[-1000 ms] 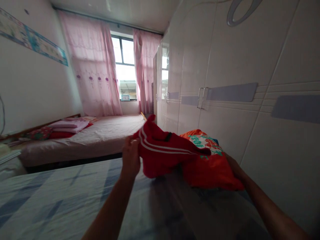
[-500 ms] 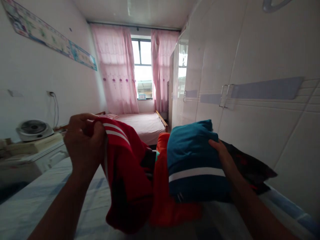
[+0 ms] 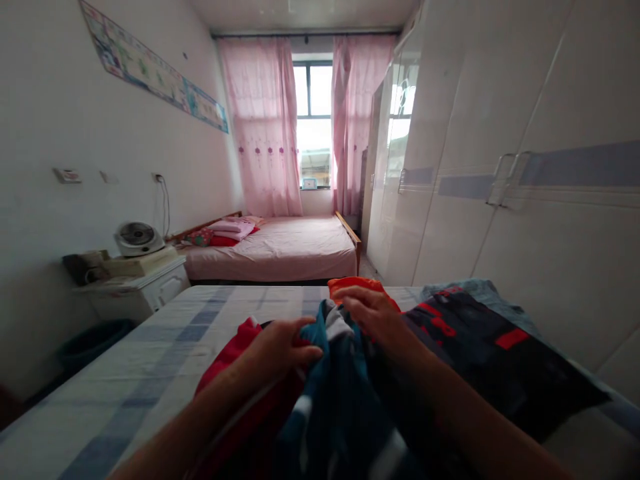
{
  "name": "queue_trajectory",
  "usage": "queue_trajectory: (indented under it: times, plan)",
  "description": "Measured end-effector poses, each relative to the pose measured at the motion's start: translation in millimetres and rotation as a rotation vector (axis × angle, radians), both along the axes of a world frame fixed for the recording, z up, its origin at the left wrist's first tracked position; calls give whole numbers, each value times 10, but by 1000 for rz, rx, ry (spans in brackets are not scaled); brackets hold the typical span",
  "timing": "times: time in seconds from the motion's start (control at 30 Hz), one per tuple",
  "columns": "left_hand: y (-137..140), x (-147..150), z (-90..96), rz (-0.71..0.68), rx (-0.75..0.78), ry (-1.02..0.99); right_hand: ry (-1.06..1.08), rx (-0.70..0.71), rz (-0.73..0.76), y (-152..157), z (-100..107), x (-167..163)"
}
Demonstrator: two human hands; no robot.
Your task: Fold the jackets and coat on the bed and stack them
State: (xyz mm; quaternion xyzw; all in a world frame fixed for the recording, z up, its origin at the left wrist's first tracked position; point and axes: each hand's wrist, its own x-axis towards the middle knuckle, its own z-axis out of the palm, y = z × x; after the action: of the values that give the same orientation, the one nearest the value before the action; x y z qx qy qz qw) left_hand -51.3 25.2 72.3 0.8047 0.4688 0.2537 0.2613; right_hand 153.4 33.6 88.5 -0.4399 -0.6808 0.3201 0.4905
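A teal and navy garment point(image 3: 336, 387) with white bands hangs bunched in front of me, its pale grey inside showing at the top. My left hand point(image 3: 283, 347) pinches its left edge between thumb and fingers. On the other side, my right hand point(image 3: 373, 321) is closed on the top edge, its fingertips partly hidden by cloth. Behind my left forearm lies a red garment point(image 3: 227, 360). Orange cloth point(image 3: 363, 285) shows just past my right hand. To the right a black garment point(image 3: 465, 340) with red patches is spread out. The lower teal cloth is blurred.
Beneath the clothes is a bed with a blue-and-white striped sheet point(image 3: 165, 353). Light blue cloth point(image 3: 480, 291) lies at its far right. A white wardrobe point(image 3: 560, 247) borders the right side. On the left are a cabinet point(image 3: 163, 287) with a fan point(image 3: 139, 238) and a dark bin point(image 3: 97, 340).
My left hand has let go of the red garment and moved right onto the teal one. The teal garment went from folded to hanging loosely between both hands. The view turned left.
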Motion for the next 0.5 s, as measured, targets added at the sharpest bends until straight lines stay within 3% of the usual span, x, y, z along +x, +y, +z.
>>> queue_trajectory:
  times: [0.03, 0.1, 0.17, 0.27, 0.37, 0.5]
  plan:
    - [-18, 73, -203, -45, -56, 35, -68, -8, 11, 7, -147, 11]
    - [-71, 177, -493, -45, -17, 133, -158, 16, -70, -10, -425, 126]
    - [-136, 232, -607, -12, 79, 213, -215, 44, -171, -90, -642, 312]
    - [-227, 244, -570, -49, 145, 284, -260, -40, -113, -318, -826, 554]
    - [-277, 240, -508, -63, 199, 482, -269, -165, 12, -549, -904, 623]
    - [-249, 322, -514, 104, 229, 670, -464, -106, -84, -656, -948, 547]
